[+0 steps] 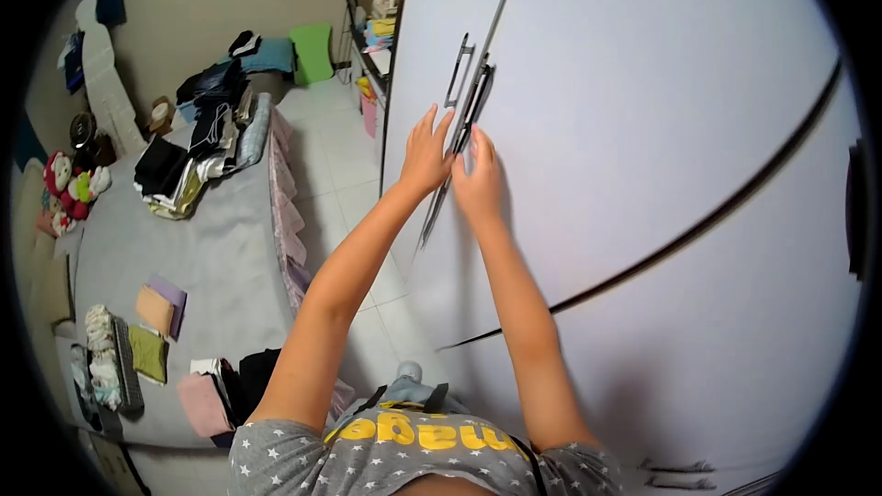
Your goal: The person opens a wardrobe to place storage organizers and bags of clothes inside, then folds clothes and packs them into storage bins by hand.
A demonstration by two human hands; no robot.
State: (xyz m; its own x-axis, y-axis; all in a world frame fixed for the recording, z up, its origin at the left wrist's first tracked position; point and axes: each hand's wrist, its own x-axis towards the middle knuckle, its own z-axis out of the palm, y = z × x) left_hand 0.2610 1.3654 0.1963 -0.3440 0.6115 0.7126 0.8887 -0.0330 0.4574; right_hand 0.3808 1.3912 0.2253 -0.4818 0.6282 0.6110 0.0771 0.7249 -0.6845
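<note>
In front of me is a tall white wardrobe (625, 147) with a narrow dark seam between two doors. One slim metal handle (453, 73) is on the left door, and a second, darker handle (477, 96) lies along the seam. My left hand (428, 154) rests against the left door just below its handle, fingers stretched out and apart. Beside it, my right hand (480, 174) is at the right door's edge under the darker handle, its thumb apart from its raised fingers. Neither hand visibly holds anything.
To the left stands a bed (220, 257) with piled dark clothes (216, 92), folded clothes (207, 402) and a basket of clothes (127, 366). Stuffed toys (69, 188) sit at its far side. A tiled floor strip (317, 156) runs between bed and wardrobe.
</note>
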